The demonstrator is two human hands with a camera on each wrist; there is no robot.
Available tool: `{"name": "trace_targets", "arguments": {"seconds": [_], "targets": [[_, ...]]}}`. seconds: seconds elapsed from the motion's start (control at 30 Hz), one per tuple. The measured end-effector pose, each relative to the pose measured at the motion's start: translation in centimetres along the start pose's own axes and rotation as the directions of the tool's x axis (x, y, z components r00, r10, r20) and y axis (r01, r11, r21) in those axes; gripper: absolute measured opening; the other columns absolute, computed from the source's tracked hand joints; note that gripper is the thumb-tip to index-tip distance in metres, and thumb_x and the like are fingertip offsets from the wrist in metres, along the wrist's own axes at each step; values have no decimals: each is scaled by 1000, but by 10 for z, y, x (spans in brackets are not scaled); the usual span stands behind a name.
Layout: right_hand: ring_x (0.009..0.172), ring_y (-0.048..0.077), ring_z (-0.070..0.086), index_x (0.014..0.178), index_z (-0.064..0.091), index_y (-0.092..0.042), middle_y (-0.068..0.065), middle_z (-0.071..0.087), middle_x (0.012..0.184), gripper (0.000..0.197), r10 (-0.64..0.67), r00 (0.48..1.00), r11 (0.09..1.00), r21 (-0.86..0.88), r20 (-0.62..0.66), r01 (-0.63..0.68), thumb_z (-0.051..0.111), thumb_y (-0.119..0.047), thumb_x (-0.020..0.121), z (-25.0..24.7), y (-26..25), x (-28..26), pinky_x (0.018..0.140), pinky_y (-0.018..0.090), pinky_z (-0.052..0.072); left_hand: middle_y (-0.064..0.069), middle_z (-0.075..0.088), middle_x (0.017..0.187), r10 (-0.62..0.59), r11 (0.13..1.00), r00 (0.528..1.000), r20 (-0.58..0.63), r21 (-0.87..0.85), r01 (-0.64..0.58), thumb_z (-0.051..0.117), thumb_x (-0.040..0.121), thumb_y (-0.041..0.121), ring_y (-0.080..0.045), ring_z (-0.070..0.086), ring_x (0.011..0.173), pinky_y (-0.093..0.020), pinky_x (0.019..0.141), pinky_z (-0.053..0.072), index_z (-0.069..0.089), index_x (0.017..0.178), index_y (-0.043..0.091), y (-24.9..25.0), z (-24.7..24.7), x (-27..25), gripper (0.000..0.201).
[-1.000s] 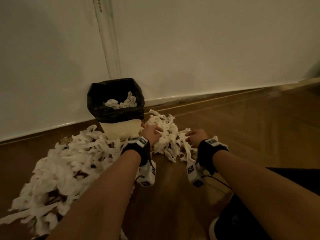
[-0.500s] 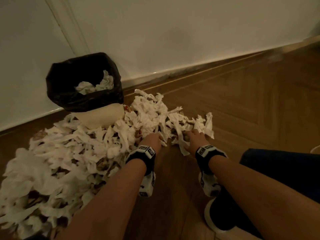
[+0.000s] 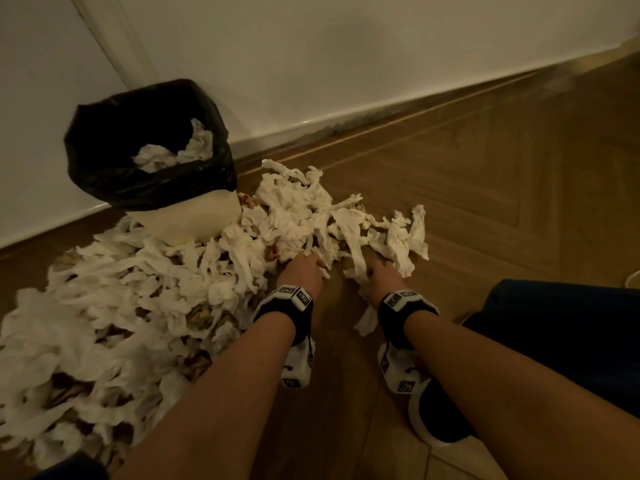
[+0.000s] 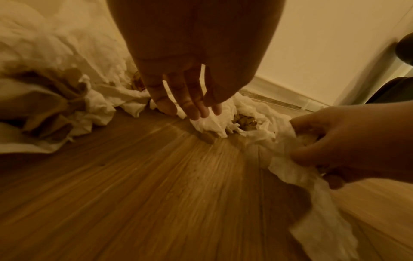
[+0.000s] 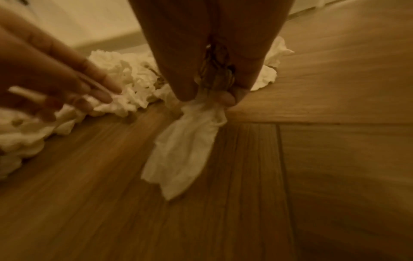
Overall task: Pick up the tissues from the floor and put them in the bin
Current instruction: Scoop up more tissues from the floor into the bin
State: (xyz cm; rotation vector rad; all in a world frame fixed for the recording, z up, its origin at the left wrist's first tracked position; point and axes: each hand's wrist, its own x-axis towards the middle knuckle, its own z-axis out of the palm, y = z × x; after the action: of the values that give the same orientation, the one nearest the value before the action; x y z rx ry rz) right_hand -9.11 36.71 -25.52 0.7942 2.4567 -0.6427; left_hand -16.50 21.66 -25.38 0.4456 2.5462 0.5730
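A big heap of crumpled white tissues [image 3: 145, 299] covers the wooden floor in front of a cream bin [image 3: 187, 220] lined with a black bag [image 3: 104, 150]; a few tissues lie inside it. My left hand [image 3: 304, 268] reaches into the heap's near edge, its straight fingers [image 4: 192, 106] touching a tissue [image 4: 210, 125]. To its right, my right hand [image 3: 381, 275] grips a bunch of tissue [image 5: 185, 144] whose loose end hangs down toward the floor; the same hand [image 4: 348, 146] and tissue [image 4: 321, 220] show in the left wrist view.
The bin stands against a white wall [image 3: 346, 46] with a skirting board. Bare wooden floor [image 3: 519, 174] lies to the right of the heap. My dark-clothed knee [image 3: 561, 334] and a dark shoe [image 3: 436, 420] are at the lower right.
My head has tipped down and moved closer, so the bin sits further left. Both hands dropped to the heap's near edge, and the right hand has gathered a tissue.
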Motion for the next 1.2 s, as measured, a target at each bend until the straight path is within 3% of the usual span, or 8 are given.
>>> {"name": "trace_targets", "arguments": {"seconds": [0.2,0.4,0.53,0.73,0.83,0.93,1.07,1.2], "targets": [[75,10,53,138,28,-40,-3,48,117,70,108,994,761,644,-6,-79,67,-29,81,0,11,-8,53,20,42,-12,42,133,-41,999,999,-32,-7,40,41,92,8,-31,45,122,-42,96,45,48,124,19,-6,-4,-1,35],[69,18,56,133,49,-5,5,58,84,41,246,940,486,809,236,-330,45,-2,92,2,14,-7,66,29,52,-7,27,145,148,978,989,-31,153,-141,44,86,-2,-32,31,130,-43,99,43,45,131,36,-15,5,-3,58],[114,35,53,131,45,4,20,54,125,38,336,913,576,717,230,-393,37,-19,101,-10,8,-12,92,40,44,2,6,157,155,933,963,218,287,-215,42,94,20,-35,13,140,-48,111,26,31,140,44,-18,9,-4,53],[98,29,51,130,44,10,23,53,117,39,371,903,509,765,217,-394,41,-15,100,-8,8,-8,81,35,38,-12,35,138,76,941,977,198,311,-136,44,96,18,-30,45,121,-40,101,41,47,130,7,-18,8,-10,36],[70,26,46,99,57,6,15,52,88,23,345,900,418,814,268,-403,37,-5,97,-1,8,-13,62,28,40,-13,51,128,-18,965,983,185,261,-32,55,93,23,-29,53,114,-36,98,44,58,118,2,-17,6,-8,33],[55,21,36,59,34,-12,6,39,64,26,320,888,253,873,332,-418,33,-6,85,-1,2,-21,49,27,30,-15,53,129,-79,973,976,203,229,32,62,89,23,-28,54,114,-34,101,43,64,112,1,-23,4,-10,31],[74,23,47,101,55,-7,7,53,99,38,267,901,272,870,342,-411,41,-42,94,-7,-3,-23,58,29,37,-10,56,128,-32,989,992,123,149,14,57,91,17,-25,55,114,-28,99,42,69,108,8,-30,2,-20,23],[95,29,55,123,54,-3,12,56,123,43,301,915,431,818,268,-382,42,-36,97,-11,-6,-30,70,32,41,-12,58,124,-34,996,997,74,-82,40,39,94,4,-28,56,111,-29,89,45,51,126,20,-32,3,-32,38]]}}
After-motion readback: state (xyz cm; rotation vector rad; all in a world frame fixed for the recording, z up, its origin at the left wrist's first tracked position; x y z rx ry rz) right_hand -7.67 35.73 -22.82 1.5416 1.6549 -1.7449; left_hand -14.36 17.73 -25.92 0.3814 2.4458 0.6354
